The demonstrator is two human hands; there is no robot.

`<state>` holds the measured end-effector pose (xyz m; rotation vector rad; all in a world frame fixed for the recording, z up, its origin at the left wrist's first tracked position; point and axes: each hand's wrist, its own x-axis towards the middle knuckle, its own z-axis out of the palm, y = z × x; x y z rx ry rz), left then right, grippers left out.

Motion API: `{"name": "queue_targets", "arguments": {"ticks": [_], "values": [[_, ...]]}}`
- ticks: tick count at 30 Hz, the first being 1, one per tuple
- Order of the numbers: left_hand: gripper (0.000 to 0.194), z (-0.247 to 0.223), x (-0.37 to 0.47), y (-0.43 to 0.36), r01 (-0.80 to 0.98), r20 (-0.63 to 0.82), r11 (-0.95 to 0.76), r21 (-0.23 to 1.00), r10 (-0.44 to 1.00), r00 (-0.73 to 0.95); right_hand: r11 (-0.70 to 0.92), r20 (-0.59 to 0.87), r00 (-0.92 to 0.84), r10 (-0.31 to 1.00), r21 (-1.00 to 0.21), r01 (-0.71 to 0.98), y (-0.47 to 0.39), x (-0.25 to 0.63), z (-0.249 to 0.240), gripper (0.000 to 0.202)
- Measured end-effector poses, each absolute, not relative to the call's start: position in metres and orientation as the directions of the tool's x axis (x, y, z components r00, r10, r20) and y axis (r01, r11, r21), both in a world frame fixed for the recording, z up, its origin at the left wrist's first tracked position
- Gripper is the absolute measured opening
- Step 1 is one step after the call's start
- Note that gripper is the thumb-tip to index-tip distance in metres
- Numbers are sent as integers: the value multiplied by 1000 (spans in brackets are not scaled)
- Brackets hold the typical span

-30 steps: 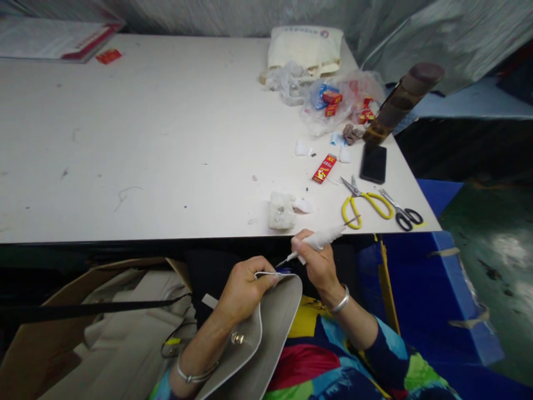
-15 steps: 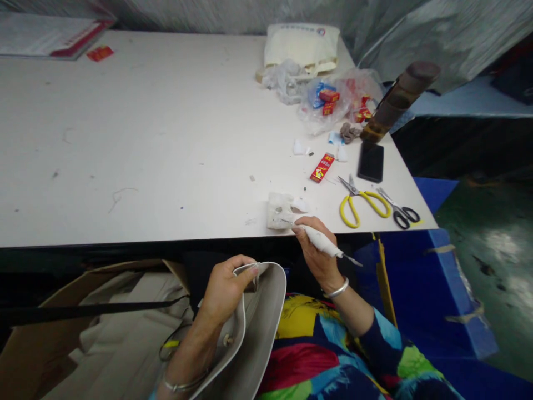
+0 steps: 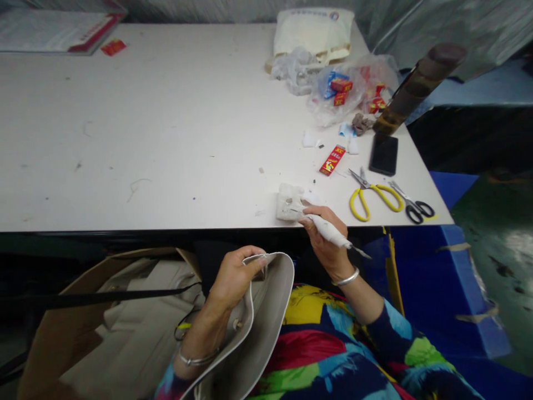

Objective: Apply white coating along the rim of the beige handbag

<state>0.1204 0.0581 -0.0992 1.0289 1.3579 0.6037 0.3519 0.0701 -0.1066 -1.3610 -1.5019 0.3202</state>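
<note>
My left hand (image 3: 235, 276) pinches the rim of a beige bag-like piece (image 3: 272, 303), which hangs open over my lap. In my right hand (image 3: 331, 244) is a white-wrapped hand tool (image 3: 331, 230) with a thin metal tip at one end and a metal point at the other. Its thin tip rests at a whitish, worn pad (image 3: 287, 206) with dark holes, lying at the table's front edge. Whether the tip goes into the pad I cannot tell. To the right lie yellow-handled scissors (image 3: 376, 197) and black-handled scissors (image 3: 416, 208).
On the table (image 3: 166, 128) are a red packet (image 3: 332, 160), a phone (image 3: 383, 154), a tall bottle (image 3: 418, 89), plastic bags with small red boxes (image 3: 341, 91) and a cream cloth bag (image 3: 313, 33). A cardboard box (image 3: 58, 333) of beige pieces stands at left, blue bins (image 3: 433, 278) at right.
The whole view has shifted slightly, so things appear further right and higher. My right hand stays by the pad with the tool, and my left hand keeps its hold on the beige piece.
</note>
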Motion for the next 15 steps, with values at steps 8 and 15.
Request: {"name": "queue_targets", "arguments": {"ticks": [8,15], "values": [[24,-96,119,58,189,-485,448,874,830,275,13,23,-110,994,-996,-83,59,343,-101,33],[25,-95,115,59,186,-463,424,886,818,342,-44,-21,-223,975,-994,-100,60,338,-103,30]]}}
